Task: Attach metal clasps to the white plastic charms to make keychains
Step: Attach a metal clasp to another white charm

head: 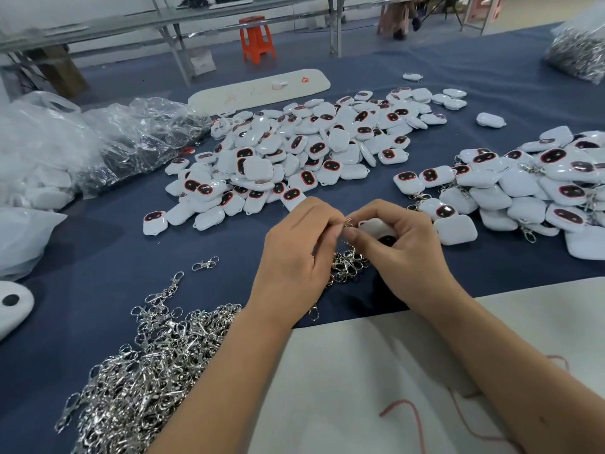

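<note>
My left hand (pixel 294 247) pinches a small metal clasp (pixel 347 221) at its fingertips and holds a bunch of further clasps (pixel 347 265) that hangs below the palm. My right hand (pixel 406 244) grips a white plastic charm (pixel 375 228) with a dark face. The clasp meets the charm's loop between the two hands. A large pile of loose white charms (pixel 304 158) lies beyond my hands. At the right lies a pile of charms with clasps on them (pixel 530 191).
A heap of loose silver clasps (pixel 140 365) covers the blue table at the lower left. Clear plastic bags (pixel 98 142) lie at the left, a bag of metal parts (pixel 579 50) at the far right. A white cloth (pixel 376 381) lies under my forearms. An orange stool (pixel 257 39) stands behind.
</note>
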Tool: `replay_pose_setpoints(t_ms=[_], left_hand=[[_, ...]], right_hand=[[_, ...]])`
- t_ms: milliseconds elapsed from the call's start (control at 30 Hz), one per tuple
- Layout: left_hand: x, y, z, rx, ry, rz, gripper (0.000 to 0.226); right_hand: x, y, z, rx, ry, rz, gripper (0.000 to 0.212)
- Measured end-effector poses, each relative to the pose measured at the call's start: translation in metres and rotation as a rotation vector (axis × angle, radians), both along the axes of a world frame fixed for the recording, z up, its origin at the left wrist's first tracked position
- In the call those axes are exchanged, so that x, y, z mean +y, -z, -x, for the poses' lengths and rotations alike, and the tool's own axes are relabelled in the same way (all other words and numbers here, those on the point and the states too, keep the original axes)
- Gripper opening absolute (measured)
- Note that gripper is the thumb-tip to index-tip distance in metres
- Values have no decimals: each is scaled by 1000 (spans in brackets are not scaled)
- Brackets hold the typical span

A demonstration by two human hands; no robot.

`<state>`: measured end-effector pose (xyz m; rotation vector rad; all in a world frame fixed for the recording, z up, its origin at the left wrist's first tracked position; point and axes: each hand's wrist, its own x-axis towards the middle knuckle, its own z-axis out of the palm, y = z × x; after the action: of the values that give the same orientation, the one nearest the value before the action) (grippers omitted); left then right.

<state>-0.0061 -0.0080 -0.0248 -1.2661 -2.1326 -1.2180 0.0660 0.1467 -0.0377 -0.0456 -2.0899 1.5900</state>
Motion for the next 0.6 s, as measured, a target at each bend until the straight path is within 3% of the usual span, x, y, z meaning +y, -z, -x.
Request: replay_pose_setpoints(t_ms=[200,400,600], left_hand=[[0,2,1,-9,16,9,12],[-1,1,2,-3,-10,35,11],[0,5,4,-156,-10,33,12]], right_hand=[[0,-1,-1,31,26,29,7],[-5,1,1,152,199,-384,11],[-3,3,1,180,278,-529,11]])
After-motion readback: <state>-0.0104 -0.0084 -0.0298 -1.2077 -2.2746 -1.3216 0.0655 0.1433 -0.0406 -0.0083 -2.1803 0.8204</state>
